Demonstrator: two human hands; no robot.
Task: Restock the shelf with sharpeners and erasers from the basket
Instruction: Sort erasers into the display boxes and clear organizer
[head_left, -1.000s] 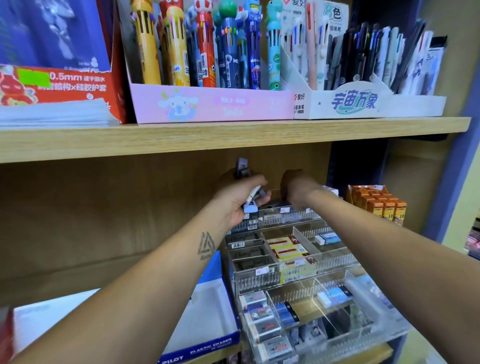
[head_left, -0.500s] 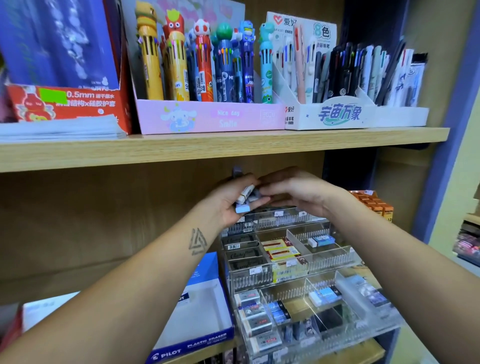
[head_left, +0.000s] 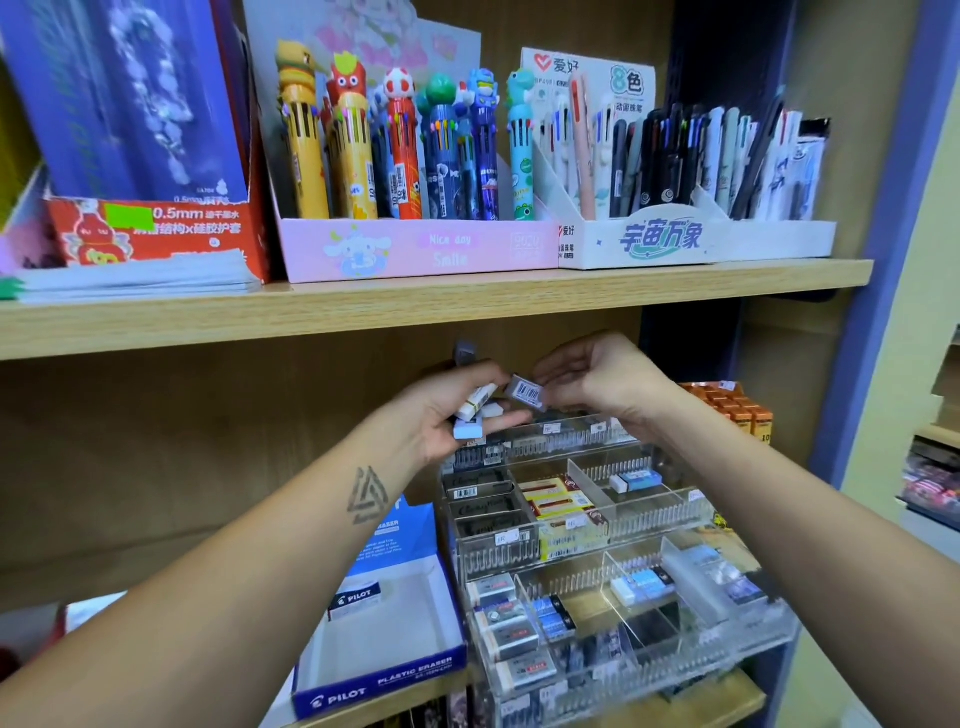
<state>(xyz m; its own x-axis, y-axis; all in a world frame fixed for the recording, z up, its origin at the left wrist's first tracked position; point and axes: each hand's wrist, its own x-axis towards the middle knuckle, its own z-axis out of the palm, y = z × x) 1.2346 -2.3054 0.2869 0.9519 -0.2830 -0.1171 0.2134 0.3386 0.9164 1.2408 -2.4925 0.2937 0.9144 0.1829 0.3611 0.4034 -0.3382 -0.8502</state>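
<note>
Now a grey barcoded eraser (head_left: 525, 392) sits pinched in right hand (head_left: 597, 387) fingertips, long axis tilted toward 4 o'clock. Left hand (head_left: 457, 410), at its 8 o'clock, grips spare erasers (head_left: 475, 410). Acrylic tiered tray (head_left: 649, 525) lies at 6 o'clock, right hand nearer.

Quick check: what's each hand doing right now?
Left hand: closed around a bunch of erasers.
Right hand: pinching a single grey barcoded eraser.
</note>
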